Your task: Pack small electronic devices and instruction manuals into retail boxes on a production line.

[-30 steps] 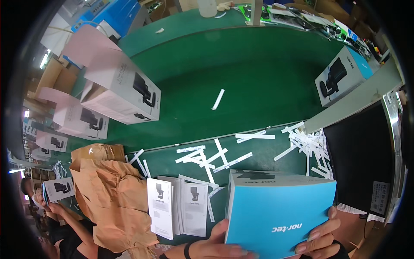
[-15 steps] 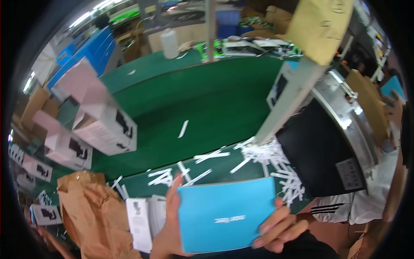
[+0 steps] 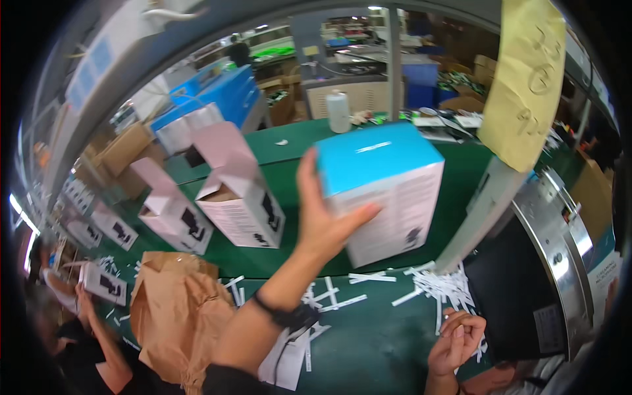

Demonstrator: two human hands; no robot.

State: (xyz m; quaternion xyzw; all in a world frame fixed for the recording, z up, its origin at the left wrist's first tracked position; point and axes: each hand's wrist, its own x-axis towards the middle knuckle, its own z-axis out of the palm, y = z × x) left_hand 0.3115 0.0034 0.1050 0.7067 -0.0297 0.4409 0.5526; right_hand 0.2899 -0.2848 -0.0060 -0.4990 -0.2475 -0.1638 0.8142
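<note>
My left hand (image 3: 329,214) grips a pale carton (image 3: 395,220) with a blue top, fingers round its left side and thumb across the front. The carton is upright over the far green strip (image 3: 296,178); I cannot tell whether its base touches. My right hand (image 3: 459,339) is low on the right, beside a heap of white paper strips (image 3: 444,288). Its fingers are curled together, with a small white bit at the fingertips that I cannot make out. Under my left forearm lies a white paper item (image 3: 286,359), partly hidden.
Two pale cartons with raised flaps (image 3: 240,210) (image 3: 174,220) stand left of the held one. Crumpled brown paper (image 3: 178,316) lies near left. A post with a yellow paper (image 3: 526,85) rises at right, by a black-and-metal machine (image 3: 520,283). At far left, a co-worker holds a carton (image 3: 103,283).
The blue-topped carton has gone from both hands near the front to the far strip, in my left hand alone. My right hand has let go of it. The view has shifted.
</note>
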